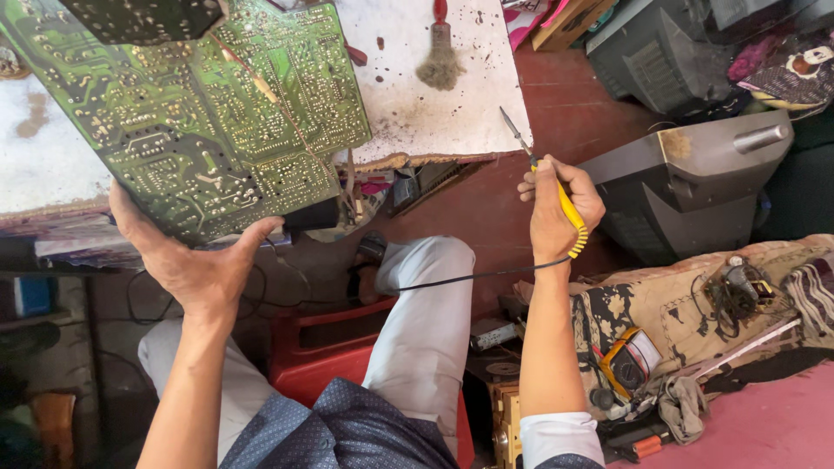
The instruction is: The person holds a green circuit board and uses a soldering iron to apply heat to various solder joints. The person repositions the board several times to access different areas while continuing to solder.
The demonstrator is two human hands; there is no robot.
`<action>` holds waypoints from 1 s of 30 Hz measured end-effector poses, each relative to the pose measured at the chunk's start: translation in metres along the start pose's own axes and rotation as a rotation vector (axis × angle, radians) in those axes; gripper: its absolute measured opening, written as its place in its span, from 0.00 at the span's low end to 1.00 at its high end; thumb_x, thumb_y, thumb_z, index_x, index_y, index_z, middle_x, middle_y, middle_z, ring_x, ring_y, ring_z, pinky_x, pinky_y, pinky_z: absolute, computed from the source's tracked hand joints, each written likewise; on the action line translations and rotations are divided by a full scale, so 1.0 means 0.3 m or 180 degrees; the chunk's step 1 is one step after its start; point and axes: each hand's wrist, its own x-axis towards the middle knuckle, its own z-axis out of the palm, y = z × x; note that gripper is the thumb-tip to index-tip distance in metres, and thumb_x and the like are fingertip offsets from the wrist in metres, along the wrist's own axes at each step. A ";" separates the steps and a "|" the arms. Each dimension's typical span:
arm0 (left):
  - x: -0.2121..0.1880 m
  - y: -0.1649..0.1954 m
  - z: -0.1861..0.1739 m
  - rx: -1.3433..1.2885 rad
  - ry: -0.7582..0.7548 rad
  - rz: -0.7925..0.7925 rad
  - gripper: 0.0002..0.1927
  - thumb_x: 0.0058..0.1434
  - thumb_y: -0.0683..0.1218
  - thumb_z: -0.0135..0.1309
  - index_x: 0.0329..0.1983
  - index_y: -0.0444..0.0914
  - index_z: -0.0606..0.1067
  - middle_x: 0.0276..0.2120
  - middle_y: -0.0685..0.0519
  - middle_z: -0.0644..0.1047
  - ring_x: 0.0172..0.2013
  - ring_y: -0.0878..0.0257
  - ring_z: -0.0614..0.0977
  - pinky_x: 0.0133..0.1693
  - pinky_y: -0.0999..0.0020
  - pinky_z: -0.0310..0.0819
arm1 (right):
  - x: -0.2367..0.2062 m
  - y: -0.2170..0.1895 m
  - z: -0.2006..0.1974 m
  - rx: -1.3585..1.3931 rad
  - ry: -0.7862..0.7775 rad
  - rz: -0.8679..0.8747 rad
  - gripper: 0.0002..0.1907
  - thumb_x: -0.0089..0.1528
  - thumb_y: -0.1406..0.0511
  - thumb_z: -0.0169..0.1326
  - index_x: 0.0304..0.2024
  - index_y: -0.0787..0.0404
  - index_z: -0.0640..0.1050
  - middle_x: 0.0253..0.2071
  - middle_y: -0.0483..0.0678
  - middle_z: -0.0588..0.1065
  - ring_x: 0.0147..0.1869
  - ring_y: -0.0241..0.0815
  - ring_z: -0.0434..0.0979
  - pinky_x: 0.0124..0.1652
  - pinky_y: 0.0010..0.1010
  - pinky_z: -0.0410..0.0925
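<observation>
The left hand (195, 269) is gripping the green circuit board (195, 113) over the white worktable (434, 113); right hand (556, 204) fingers are closing round a yellow soldering iron (556, 195) above the red floor (486, 217).

glossy green circuit board (208, 122), yellow plastic soldering iron (569, 213)

We see a large green circuit board (195, 113), solder side up and tilted, above the bench edge. The yellow-handled soldering iron (543, 178) points up-left, apart from it.
</observation>
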 end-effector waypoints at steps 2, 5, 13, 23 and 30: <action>0.000 0.002 0.000 0.0048 0.0001 -0.0014 0.74 0.47 0.60 0.83 0.79 0.31 0.42 0.76 0.38 0.55 0.77 0.47 0.61 0.79 0.58 0.56 | 0.000 -0.002 -0.005 0.0008 0.0026 -0.0019 0.06 0.69 0.70 0.57 0.44 0.70 0.80 0.34 0.52 0.80 0.32 0.36 0.81 0.34 0.26 0.75; 0.003 0.004 0.001 0.0084 0.0016 -0.0011 0.75 0.45 0.60 0.83 0.79 0.31 0.42 0.76 0.38 0.55 0.77 0.46 0.60 0.79 0.58 0.55 | -0.007 -0.009 -0.015 0.0162 0.0051 -0.0066 0.06 0.70 0.69 0.57 0.42 0.69 0.78 0.33 0.53 0.80 0.32 0.37 0.81 0.33 0.26 0.74; 0.008 0.030 0.007 0.0013 0.0075 -0.0123 0.75 0.43 0.59 0.83 0.78 0.30 0.44 0.76 0.39 0.55 0.76 0.46 0.60 0.78 0.58 0.55 | -0.155 -0.043 -0.042 0.2105 0.0318 0.0865 0.09 0.67 0.63 0.59 0.40 0.64 0.77 0.31 0.50 0.77 0.29 0.41 0.76 0.29 0.29 0.69; 0.015 0.057 0.006 -0.0331 0.0073 -0.0128 0.77 0.46 0.58 0.86 0.78 0.29 0.40 0.76 0.36 0.52 0.77 0.45 0.58 0.79 0.57 0.53 | -0.240 0.007 -0.100 0.3334 0.0273 0.1573 0.12 0.68 0.60 0.58 0.34 0.60 0.76 0.30 0.48 0.74 0.29 0.37 0.68 0.27 0.21 0.62; 0.017 0.037 0.001 -0.0091 0.0042 -0.0040 0.76 0.44 0.59 0.84 0.78 0.29 0.41 0.76 0.37 0.52 0.77 0.45 0.58 0.78 0.58 0.53 | -0.242 0.017 -0.164 0.3524 0.0342 0.1438 0.11 0.69 0.60 0.58 0.36 0.60 0.77 0.30 0.47 0.73 0.29 0.35 0.66 0.27 0.20 0.61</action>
